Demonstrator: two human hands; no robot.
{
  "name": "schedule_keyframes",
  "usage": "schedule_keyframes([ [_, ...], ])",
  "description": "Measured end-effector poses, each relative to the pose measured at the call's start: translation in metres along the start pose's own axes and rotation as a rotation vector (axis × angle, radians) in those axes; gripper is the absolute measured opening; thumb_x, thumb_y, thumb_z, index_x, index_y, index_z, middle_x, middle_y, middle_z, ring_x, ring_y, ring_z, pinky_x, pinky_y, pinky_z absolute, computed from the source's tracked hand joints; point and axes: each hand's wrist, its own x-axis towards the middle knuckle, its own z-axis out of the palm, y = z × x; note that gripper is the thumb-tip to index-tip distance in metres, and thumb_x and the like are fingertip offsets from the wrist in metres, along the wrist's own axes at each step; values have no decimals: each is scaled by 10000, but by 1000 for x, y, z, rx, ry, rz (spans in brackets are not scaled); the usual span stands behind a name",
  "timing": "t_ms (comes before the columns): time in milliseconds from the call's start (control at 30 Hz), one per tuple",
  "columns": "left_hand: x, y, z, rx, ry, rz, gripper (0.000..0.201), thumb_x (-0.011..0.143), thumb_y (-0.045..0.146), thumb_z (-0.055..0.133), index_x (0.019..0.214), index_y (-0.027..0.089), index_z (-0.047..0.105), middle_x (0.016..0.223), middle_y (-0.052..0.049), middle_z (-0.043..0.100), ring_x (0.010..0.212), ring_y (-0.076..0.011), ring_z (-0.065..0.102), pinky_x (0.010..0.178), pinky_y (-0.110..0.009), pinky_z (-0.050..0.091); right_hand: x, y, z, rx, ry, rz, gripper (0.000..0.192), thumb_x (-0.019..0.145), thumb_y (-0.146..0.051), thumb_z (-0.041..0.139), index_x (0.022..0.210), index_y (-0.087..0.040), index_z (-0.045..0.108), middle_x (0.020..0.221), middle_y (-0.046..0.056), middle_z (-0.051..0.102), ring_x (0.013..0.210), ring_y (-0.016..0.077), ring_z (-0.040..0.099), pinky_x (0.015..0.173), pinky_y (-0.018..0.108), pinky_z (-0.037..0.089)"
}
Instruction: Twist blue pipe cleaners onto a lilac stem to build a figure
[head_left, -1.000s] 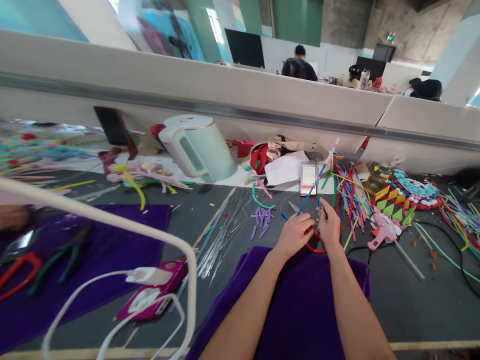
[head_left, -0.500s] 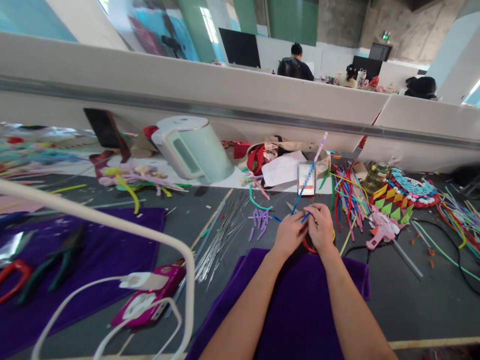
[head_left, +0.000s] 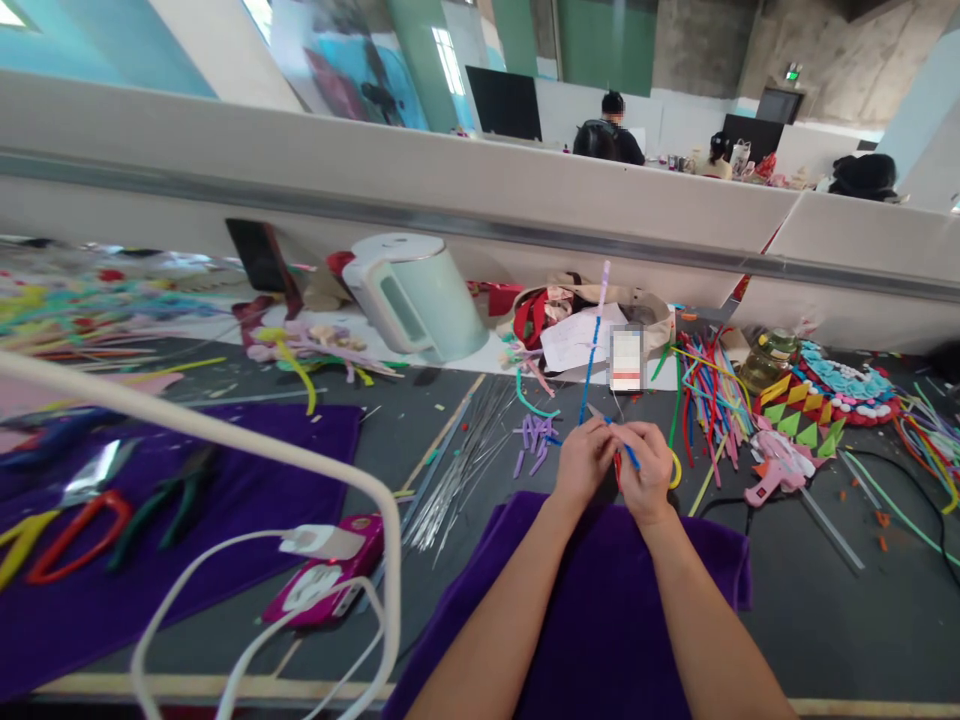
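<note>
Blue fuzzy pipe-cleaner stem (head_left: 589,366) pinched between both hands.
Stem runs far and upright from left hand (head_left: 583,466); near end is gripped by right hand (head_left: 645,476) fingertips, pressed together.

kettle (head_left: 416,297) behind wires (head_left: 459,458), hands (head_left: 616,470) right (cloth (head_left: 592,610) nearer)

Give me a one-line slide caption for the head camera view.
Both hands, left hand and right hand, pinch a blue pipe cleaner above a purple cloth on a cluttered craft table.
</note>
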Motion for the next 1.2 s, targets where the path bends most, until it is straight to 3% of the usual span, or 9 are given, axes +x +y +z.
schedule_keyframes([
  [133, 1, -3, -4, -47, 58, -60, 152, 854, 224, 491, 769, 183, 610, 751, -25, 568, 706, -138, 534, 657, -249, 398, 3, 1, 0, 113, 203, 152, 179, 854, -246, 526, 929, -269, 687, 884, 55, 621, 814, 174, 600, 725, 329, 504],
  [267, 1, -10, -1, -72, 106, -174, 94, 828, 250, 530, 770, 186, 567, 726, -4, 566, 668, -137, 533, 628, -244, 387, 5, -2, 2, 207, 272, 234, 163, 868, -282, 510, 870, -237, 667, 861, 43, 609, 637, 130, 580, 617, 294, 504],
  [433, 1, -19, 3, -122, 173, -285, 194, 788, 247, 574, 976, 201, 559, 700, 22, 567, 628, -140, 545, 611, -243, 386, 2, -8, 5, 242, 242, 245, 162, 868, -283, 511, 843, -229, 662, 830, 35, 606, 586, 120, 562, 590, 289, 499],
  [600, 3, -23, -1, -77, 157, -203, 127, 815, 218, 521, 857, 184, 637, 734, -15, 570, 662, -139, 527, 617, -240, 369, -2, -13, 9, 250, 146, 162, 132, 843, -246, 547, 852, -250, 679, 788, 33, 637, 631, 146, 587, 603, 303, 498],
  [767, 6, -28, -6, -96, 184, -226, 135, 814, 210, 516, 774, 172, 638, 679, -6, 531, 647, -132, 502, 607, -237, 359, -4, -16, 10, 252, 129, 152, 125, 844, -252, 546, 833, -234, 669, 732, 19, 631, 600, 131, 583, 615, 295, 499],
  [933, 8, -29, -11, -140, 255, -262, 145, 810, 253, 536, 733, 175, 631, 667, 1, 521, 627, -126, 485, 596, -242, 353, 5, -11, 5, 341, 301, 330, 186, 860, -312, 523, 804, -172, 632, 739, 11, 602, 559, 101, 572, 550, 255, 487],
  [1067, 10, -28, -15, -284, 283, -336, 137, 783, 278, 568, 720, 173, 630, 666, 4, 531, 621, -125, 486, 590, -244, 361, 13, 8, 0, 482, 496, 538, 225, 824, -373, 558, 805, -153, 598, 641, -20, 571, 545, 91, 550, 512, 225, 459],
  [1200, 11, -22, -17, -452, 242, -349, 151, 764, 317, 591, 745, 174, 637, 678, 7, 535, 605, -118, 475, 566, -236, 361, 17, 34, -10, 665, 534, 677, 248, 756, -399, 626, 782, -158, 576, 603, -44, 544, 537, 73, 533, 515, 203, 437],
])
